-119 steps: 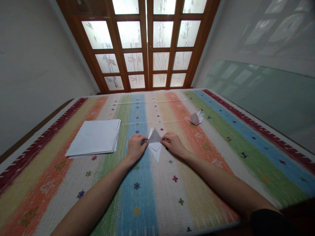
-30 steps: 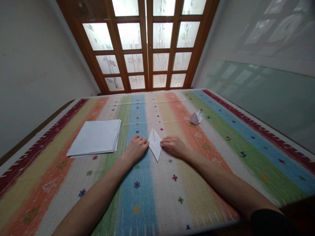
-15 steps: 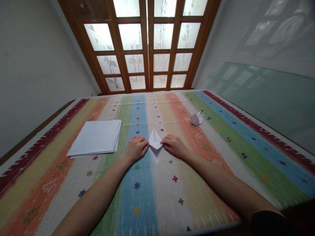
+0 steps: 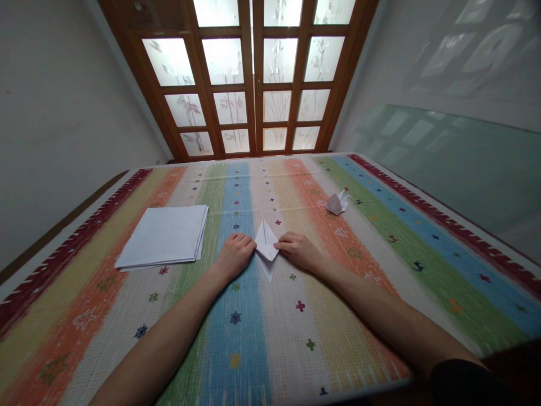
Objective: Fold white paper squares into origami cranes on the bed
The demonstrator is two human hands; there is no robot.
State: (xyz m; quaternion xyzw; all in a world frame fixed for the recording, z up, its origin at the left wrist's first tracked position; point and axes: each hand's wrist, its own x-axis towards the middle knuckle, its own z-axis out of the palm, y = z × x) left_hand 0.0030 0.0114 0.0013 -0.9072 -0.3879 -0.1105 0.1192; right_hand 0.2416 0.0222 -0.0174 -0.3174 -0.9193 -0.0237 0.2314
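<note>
Between my hands lies a piece of folded white paper (image 4: 266,242), a narrow diamond with a split in its far half and a pointed flap toward me. My left hand (image 4: 237,252) pinches its left corner, fingers bent together. On the opposite side, my right hand (image 4: 299,250) grips the right corner between thumb and fingers. A folded paper crane (image 4: 337,203) rests farther off to the right, touched by neither hand.
To the left of my hands sits a stack of white paper sheets (image 4: 163,237). A striped tablecloth (image 4: 291,327) covers the table. Beyond the far edge stand wooden doors with glass panes (image 4: 274,104); a glass panel (image 4: 448,163) leans at the right wall.
The near part of the paper's upper layer has flattened into a longer point over the flap beneath. Both hands stay at the side corners, almost unmoved.
</note>
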